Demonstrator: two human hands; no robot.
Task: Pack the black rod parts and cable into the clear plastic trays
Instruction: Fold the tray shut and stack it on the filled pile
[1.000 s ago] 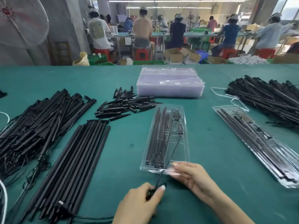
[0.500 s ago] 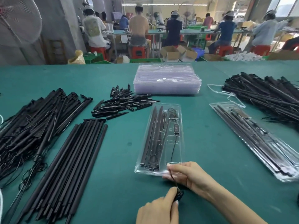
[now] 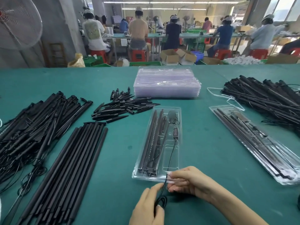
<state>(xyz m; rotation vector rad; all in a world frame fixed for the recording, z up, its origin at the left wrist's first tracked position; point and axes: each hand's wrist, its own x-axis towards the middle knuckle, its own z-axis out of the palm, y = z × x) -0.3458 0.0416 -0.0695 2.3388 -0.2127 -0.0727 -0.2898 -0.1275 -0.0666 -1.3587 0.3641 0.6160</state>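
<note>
Now my right hand [image 3: 188, 181] pinches the black cable [image 3: 169, 159] at the near edge of the clear tray [image 3: 138, 174] on the green table [image 3: 203, 151]. Left hand [image 3: 146, 207] grips the cable's coiled end [image 3: 162, 201]. Rod parts [image 3: 150, 143] lie in the tray's left channels; the controller [image 3: 175, 132] sits mid-tray.

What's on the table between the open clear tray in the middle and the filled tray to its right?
Nothing: the head view shows bare green table between the open clear plastic tray and the filled clear tray.
</note>
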